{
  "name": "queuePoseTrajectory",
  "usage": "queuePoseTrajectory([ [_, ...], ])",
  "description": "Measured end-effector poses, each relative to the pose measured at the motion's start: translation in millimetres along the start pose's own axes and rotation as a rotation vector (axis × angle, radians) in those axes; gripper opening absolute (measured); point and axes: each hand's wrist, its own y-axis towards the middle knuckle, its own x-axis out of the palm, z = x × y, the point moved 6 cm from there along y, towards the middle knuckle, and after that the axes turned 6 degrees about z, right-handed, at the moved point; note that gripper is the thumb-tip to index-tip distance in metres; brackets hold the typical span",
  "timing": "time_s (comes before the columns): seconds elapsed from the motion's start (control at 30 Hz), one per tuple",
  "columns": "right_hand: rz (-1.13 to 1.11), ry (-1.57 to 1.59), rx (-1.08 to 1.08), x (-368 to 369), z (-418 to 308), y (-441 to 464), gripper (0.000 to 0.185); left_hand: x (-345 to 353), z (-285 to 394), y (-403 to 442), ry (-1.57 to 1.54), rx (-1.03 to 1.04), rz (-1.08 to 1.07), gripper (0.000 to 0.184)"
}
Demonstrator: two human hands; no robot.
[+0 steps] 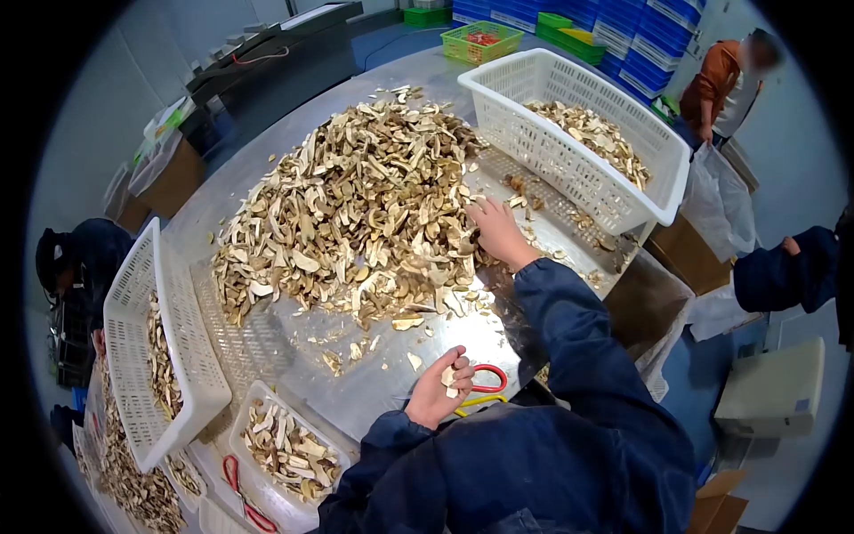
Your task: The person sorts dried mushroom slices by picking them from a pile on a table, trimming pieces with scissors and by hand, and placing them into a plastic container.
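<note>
A large pile of dry-looking slices [374, 196], pale and brown, lay on the metal table [382, 387], in front of the person. The right hand [501, 231] was touching the right edge of this pile, with the fingers reaching over the slices; I cannot tell if they gripped any. The left hand [443, 383] was well apart from it, nearer to the body, and its curled fingers were closed on a pale piece [450, 380]. Just beside the left hand there was a red loop handle [499, 372], and below it a yellow handle [480, 401]. To the right of the pile stood a white basket [556, 158] which held more slices. On the left side there were another perforated basket [203, 347] and a small tray [238, 436], both with slices, and near the tray lay a red-handled tool [233, 472]. Farther away, blue crates [645, 53] were stacked.
</note>
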Motion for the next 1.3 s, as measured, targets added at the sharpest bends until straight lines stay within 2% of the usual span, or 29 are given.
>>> queuePoseTrajectory([
  [0.07,-0.044,-0.077,-0.03,-11,-2,-13,0.042,1,-11,-3,0.018,-0.001,0.036,0.008],
  [0.1,0.028,0.03,-0.039,-10,-2,14,0.032,7,18,7,0.054,0.039,0.002,0.009],
  [0.17,0.042,0.206,0.001,-23,24,-7,0.016,1,9,14,0.022,0.021,-0.016,0.012],
  [0.2,0.06,0.583,0.236,-58,13,-34,0.017,-7,13,5,0.001,0.027,0.019,0.012],
  [0.3,0.109,1.057,0.431,-64,31,-72,0.022,-5,12,16,0.019,0.034,0.053,0.013],
  [0.33,0.021,1.226,0.65,-61,25,-89,0.023,-6,13,21,0.015,-0.006,-0.081,0.023],
  [0.43,-0.118,1.427,0.744,-52,8,-122,0.023,-7,15,20,0.157,0.147,0.141,0.037],
  [0.47,-0.164,1.296,0.692,-53,0,-131,0.021,-18,18,26,0.14,0.11,0.031,0.047],
  [0.5,-0.159,1.113,0.632,-62,-14,-139,0.022,-15,16,26,0.195,0.135,0.031,0.046],
  [0.57,-0.174,0.71,0.273,-85,-59,-144,0.022,-3,13,29,0.301,0.194,0.037,0.046],
  [0.73,-0.091,0.79,0.592,-83,-58,-169,0.022,-2,14,27,0.299,0.241,0.0,0.045],
  [0.83,-0.251,0.895,0.644,-66,-68,-186,0.02,0,15,22,0.333,0.3,-0.006,0.045],
  [0.9,-0.318,1.118,0.627,-51,-84,-195,0.021,3,16,21,0.36,0.3,-0.038,0.046],
  [1.07,-0.385,1.396,0.739,-38,-99,-198,0.018,4,11,23,0.429,0.248,-0.105,0.047],
  [1.17,-0.34,1.354,0.676,-41,-97,-196,0.016,4,8,21,0.554,0.264,-0.077,0.047],
  [1.2,-0.291,1.317,0.733,-49,-97,-194,0.015,3,7,19,0.601,0.271,-0.004,0.037],
  [1.3,-0.22,1.279,0.679,-44,-94,-196,0.015,0,9,21,0.784,0.354,0.057,0.022],
])
